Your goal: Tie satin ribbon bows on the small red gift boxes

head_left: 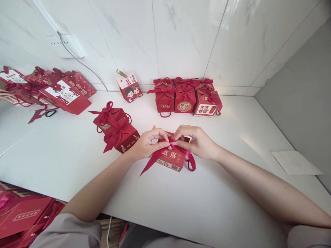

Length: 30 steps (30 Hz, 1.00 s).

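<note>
A red gift box (169,155) with white lettering stands on the white table in front of me. Across its top runs a dark red ribbon (155,160), one tail hanging down the left front and a loop at the right. My left hand (152,142) pinches the ribbon between thumb and fingers at the middle of the box top. From the other side my right hand (198,141) pinches it too, its fingertips close to the left ones. The knot between the fingertips is partly hidden.
Two ribboned boxes (120,132) stand to the left. Several more boxes (184,98) line the wall, with a white-and-red box (129,88) beside them. Red gift bags (64,94) crowd the far left. A paper sheet (296,162) lies right; red packaging (26,215) sits below the table edge.
</note>
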### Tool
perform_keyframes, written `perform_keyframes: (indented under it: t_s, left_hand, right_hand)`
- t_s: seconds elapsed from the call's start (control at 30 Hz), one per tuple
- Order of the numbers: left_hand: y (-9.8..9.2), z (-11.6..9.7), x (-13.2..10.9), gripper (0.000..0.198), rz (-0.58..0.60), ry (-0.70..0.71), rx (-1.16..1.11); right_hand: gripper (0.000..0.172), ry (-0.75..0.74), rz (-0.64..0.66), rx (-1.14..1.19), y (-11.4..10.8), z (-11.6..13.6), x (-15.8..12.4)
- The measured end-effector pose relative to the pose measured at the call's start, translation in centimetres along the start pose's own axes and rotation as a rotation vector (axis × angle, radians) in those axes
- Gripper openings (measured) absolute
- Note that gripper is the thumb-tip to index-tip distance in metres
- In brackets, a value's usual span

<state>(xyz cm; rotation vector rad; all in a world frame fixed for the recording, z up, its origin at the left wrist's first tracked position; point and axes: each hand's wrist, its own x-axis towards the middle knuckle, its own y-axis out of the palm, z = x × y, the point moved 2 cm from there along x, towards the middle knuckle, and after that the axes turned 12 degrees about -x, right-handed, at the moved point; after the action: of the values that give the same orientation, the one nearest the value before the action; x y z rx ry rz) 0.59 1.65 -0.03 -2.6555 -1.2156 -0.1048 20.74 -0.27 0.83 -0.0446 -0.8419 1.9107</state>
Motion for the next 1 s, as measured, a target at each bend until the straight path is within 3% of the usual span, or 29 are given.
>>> perform_keyframes:
  t_s: [0.13, 0.3, 0.47, 0.6, 0.7, 0.83, 1.0]
  left_hand:
    - [0.0, -0.1, 0.0, 0.013, 0.002, 0.020, 0.059]
    - [0.1, -0.2, -0.2, 0.015, -0.020, -0.019, -0.027]
    - [0.4, 0.1, -0.4, 0.019, -0.028, -0.107, -0.204]
    - [0.6, -0.1, -0.4, 0.019, -0.065, -0.116, -0.191]
    - [0.7, -0.4, -0.4, 0.019, -0.050, -0.110, -0.160]
    - [0.5, -0.9, -0.2, 0.024, 0.008, -0.087, -0.087]
    - [0.7, -1.7, -0.3, 0.021, 0.014, -0.118, -0.002]
  right_hand:
    - [0.014, -0.005, 0.005, -0.029, 0.2, 0.2, -0.1]
    - [0.019, -0.019, -0.134, -0.035, 1.0, -0.3, -0.4]
    - [0.015, -0.288, -0.176, -0.125, 0.8, -1.0, -0.6]
    - [0.018, -0.502, -0.075, -0.262, 0.0, -0.9, -0.6]
    - [0.022, -0.579, -0.017, -0.426, -0.4, -0.6, -0.5]
    - [0.025, -0.587, -0.008, -0.509, -0.6, -0.3, -0.5]
    - [0.026, -0.497, 0.036, -0.354, -0.9, 0.0, -0.3]
